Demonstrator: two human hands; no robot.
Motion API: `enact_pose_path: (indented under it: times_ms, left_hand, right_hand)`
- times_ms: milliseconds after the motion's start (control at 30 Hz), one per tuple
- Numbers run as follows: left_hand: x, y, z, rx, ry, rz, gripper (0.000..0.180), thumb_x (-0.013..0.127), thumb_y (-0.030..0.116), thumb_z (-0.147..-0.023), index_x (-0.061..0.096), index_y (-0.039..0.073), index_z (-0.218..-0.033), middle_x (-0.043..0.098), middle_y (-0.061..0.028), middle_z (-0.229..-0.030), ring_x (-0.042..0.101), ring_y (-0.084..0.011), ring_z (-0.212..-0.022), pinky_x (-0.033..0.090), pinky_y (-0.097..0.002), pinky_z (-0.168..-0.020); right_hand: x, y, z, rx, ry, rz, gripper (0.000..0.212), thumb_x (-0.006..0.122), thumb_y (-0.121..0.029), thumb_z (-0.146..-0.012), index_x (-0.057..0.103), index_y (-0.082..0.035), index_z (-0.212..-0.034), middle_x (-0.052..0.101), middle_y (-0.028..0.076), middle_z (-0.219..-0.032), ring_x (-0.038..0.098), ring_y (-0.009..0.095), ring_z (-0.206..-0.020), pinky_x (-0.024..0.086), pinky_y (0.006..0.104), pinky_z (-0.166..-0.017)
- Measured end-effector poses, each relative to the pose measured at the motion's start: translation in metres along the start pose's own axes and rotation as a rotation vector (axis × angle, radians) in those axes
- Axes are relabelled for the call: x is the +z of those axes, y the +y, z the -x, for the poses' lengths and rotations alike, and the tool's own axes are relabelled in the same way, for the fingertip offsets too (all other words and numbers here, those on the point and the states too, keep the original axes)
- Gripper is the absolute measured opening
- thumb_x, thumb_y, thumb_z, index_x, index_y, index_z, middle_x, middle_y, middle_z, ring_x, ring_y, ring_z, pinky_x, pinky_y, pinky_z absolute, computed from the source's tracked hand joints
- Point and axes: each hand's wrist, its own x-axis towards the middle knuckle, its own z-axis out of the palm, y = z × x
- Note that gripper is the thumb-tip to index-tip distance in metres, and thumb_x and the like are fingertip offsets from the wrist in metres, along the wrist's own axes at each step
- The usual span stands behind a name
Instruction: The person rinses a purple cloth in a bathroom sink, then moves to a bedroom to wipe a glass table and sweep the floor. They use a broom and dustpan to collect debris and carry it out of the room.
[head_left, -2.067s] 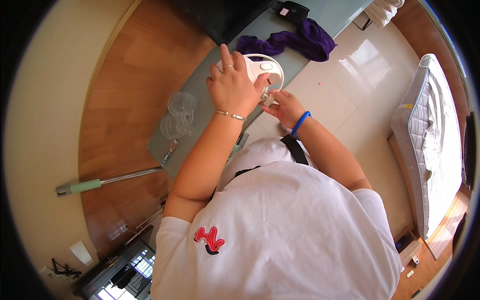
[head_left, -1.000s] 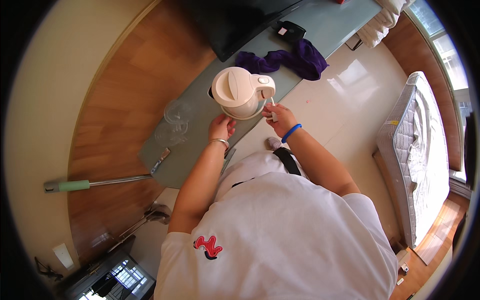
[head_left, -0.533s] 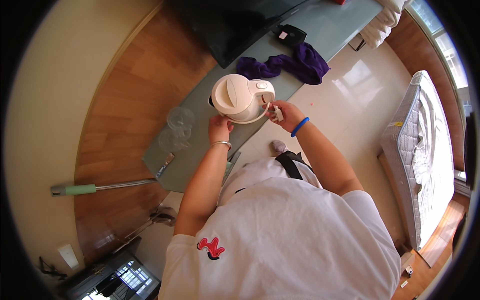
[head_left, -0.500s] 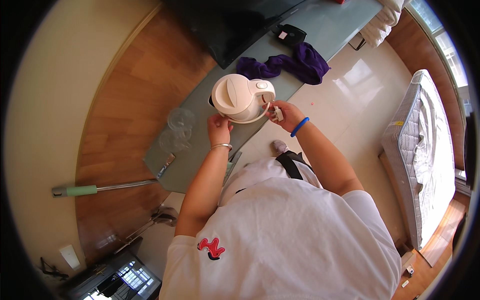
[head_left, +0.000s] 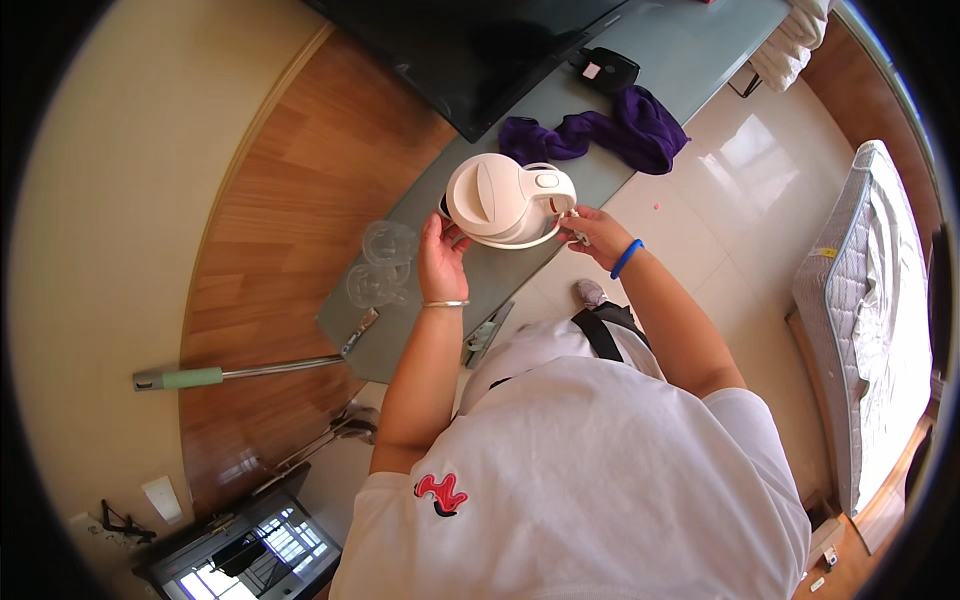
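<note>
A cream electric kettle (head_left: 487,198) with a rounded lid and a loop handle stands on the glass-topped table. Its pale power cord (head_left: 528,243) curves around the near side of the base. At the kettle's left side, my left hand (head_left: 442,268) has its fingers apart, close to or lightly touching the base; it grips nothing that I can see. Beside the handle, my right hand (head_left: 604,240) is closed on the end of the cord, and the white plug is partly hidden by its fingers.
Clear plastic containers (head_left: 385,262) sit left of the kettle. Behind it lie a purple cloth (head_left: 645,135), a black device (head_left: 608,70) and a large dark television (head_left: 470,60). A green-handled pole (head_left: 192,378) leans at the table's left end. A mattress (head_left: 880,320) stands at right.
My left hand's fingers have opened and spread beside the kettle's base. My right hand has turned, so the plug shows less. The whole view has shifted slightly.
</note>
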Motion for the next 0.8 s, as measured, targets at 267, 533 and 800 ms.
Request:
enact_pose_path:
  times_ms: [267,533,800]
  left_hand:
    - [0.045,0.018,-0.006,0.097,-0.180,-0.437,0.073,0.074,0.015,-0.074,0.029,0.001,-0.129,0.044,-0.0121,-0.121,0.045,-0.0195,-0.112,0.038,-0.0327,-0.095]
    - [0.045,0.007,-0.002,0.137,-0.170,-0.316,0.072,0.071,0.012,-0.077,0.024,0.001,-0.130,0.043,-0.0126,-0.122,0.044,-0.0200,-0.112,0.036,-0.0327,-0.098]
    - [0.053,-0.005,0.007,0.293,-0.074,-0.298,0.065,0.067,0.010,-0.080,0.024,0.001,-0.129,0.041,-0.0132,-0.124,0.042,-0.0198,-0.113,0.034,-0.0334,-0.099]
  right_hand:
    - [-0.017,-0.010,-0.003,0.013,0.119,-0.131,0.015,0.053,-0.011,-0.082,0.062,-0.008,-0.094,0.063,0.001,-0.088,0.058,0.010,-0.076,0.046,0.0266,-0.069]
    - [-0.029,-0.102,0.021,-0.514,0.072,-0.025,0.016,0.057,-0.010,-0.084,0.059,-0.003,-0.098,0.061,0.002,-0.085,0.052,0.007,-0.070,0.041,0.0214,-0.065]
    - [0.014,-0.079,0.077,-0.484,-0.178,-0.083,0.009,0.058,-0.004,-0.082,0.055,-0.003,-0.090,0.060,0.005,-0.081,0.058,0.013,-0.070,0.045,0.0238,-0.065]
